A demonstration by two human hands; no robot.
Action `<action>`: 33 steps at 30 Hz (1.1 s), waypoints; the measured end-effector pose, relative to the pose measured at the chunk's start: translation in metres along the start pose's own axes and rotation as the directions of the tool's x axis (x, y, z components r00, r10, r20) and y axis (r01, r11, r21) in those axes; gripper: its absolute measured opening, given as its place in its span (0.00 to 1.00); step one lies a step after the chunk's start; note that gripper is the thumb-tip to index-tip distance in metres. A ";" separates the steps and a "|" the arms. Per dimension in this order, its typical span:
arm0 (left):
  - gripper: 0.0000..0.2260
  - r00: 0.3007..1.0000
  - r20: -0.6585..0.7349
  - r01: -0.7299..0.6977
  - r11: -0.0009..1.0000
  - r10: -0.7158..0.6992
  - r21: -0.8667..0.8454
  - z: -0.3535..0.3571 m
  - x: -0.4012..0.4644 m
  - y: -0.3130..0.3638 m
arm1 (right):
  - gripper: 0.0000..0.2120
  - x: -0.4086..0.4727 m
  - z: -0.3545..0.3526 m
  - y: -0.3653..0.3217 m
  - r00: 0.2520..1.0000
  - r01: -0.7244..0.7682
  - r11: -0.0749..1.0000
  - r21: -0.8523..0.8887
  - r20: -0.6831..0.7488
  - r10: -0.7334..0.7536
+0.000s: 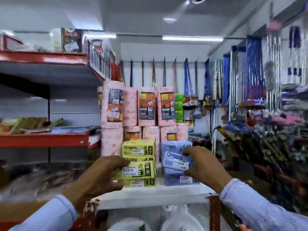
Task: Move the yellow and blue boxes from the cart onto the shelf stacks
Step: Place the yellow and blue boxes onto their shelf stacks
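My only view sits at head height, close to the white shelf (150, 194) at 6 o'clock, facing forward and slightly down the aisle.

L hand (101, 174) out front, fingers curled, gripping; R hand (204, 165) same, thumb low. Both arms extended fwd, sleeves probably light blue.

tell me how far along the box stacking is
Done: yellow boxes and blue boxes already stacked on the white shelf. In hand: left hand holds a yellow box, right hand a blue box. The cart isn't visible, so what's left can't be judged.
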State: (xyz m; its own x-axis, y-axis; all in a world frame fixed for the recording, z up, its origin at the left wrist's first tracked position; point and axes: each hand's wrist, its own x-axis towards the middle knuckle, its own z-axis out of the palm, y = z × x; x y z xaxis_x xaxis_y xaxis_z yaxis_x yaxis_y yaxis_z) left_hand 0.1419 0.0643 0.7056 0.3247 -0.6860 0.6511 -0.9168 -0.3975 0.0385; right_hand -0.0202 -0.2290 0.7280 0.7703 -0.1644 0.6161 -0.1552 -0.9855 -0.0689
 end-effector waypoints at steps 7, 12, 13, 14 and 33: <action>0.27 0.997 0.030 0.062 0.994 -0.065 0.088 0.045 0.040 -0.025 | 0.23 0.030 0.042 0.021 0.999 0.006 0.997 -0.074 0.035 -0.003; 0.28 0.994 0.043 0.095 0.993 -0.098 0.074 0.062 0.045 -0.031 | 0.24 0.038 0.061 0.028 0.998 0.038 0.994 -0.100 0.055 -0.033; 0.27 0.994 0.042 0.098 0.993 -0.101 0.071 0.063 0.045 -0.032 | 0.24 0.039 0.064 0.028 0.998 0.040 0.994 -0.099 0.056 -0.035; 0.27 0.994 0.040 0.101 0.993 -0.104 0.069 0.064 0.046 -0.033 | 0.24 0.039 0.066 0.028 0.998 0.043 0.994 -0.096 0.054 -0.038; 0.21 0.981 0.039 0.185 0.978 -0.189 0.099 0.067 0.044 -0.022 | 0.19 0.035 0.068 0.031 0.997 0.060 0.994 -0.089 0.051 -0.055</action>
State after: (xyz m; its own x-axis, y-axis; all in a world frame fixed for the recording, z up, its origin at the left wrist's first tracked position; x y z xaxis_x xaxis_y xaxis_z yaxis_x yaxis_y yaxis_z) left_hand 0.1916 0.0021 0.6827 0.5013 -0.6214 0.6022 -0.8133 -0.5759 0.0829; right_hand 0.0437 -0.2678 0.6942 0.8085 -0.1118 0.5777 -0.1635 -0.9858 0.0380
